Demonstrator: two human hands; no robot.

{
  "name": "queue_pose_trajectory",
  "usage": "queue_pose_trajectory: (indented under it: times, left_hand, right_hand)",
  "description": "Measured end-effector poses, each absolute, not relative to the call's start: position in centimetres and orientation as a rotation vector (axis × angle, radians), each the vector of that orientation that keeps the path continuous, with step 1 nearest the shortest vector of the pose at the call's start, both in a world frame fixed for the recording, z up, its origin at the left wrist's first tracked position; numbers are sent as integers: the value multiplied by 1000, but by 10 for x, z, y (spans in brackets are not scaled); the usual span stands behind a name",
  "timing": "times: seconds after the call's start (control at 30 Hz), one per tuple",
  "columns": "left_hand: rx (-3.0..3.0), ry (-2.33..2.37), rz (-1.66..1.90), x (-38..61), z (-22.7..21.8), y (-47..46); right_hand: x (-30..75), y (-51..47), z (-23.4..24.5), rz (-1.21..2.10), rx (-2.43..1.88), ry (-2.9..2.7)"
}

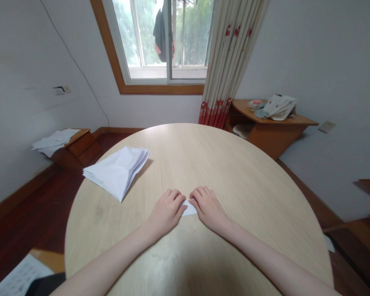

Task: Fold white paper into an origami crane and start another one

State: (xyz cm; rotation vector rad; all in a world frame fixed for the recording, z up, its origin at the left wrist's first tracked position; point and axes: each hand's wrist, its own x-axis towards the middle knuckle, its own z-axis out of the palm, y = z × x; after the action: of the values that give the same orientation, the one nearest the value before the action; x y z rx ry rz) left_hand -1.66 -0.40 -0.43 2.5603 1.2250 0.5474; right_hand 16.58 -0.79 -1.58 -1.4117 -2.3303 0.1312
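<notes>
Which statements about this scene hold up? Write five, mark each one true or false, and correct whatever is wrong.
1. The left hand and the right hand are both at a small white paper. True.
2. Larger white papers lie on the table, farther off than the hands. True.
3. Those larger white papers lie to the right of both hands. False: they lie to the left.
4. A curtain hangs at the right side of the window. True.
5. The table has sharp, square corners. False: its visible edge is curved.
</notes>
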Motion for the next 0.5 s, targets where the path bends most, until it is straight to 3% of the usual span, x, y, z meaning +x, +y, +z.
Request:
queue_pose_trajectory:
  times: [0.5]
  left_hand:
    - [2312, 1178, 773, -16, -6, -4]
  right_hand:
    - [179, -10, -13, 299, -1253, -2247]
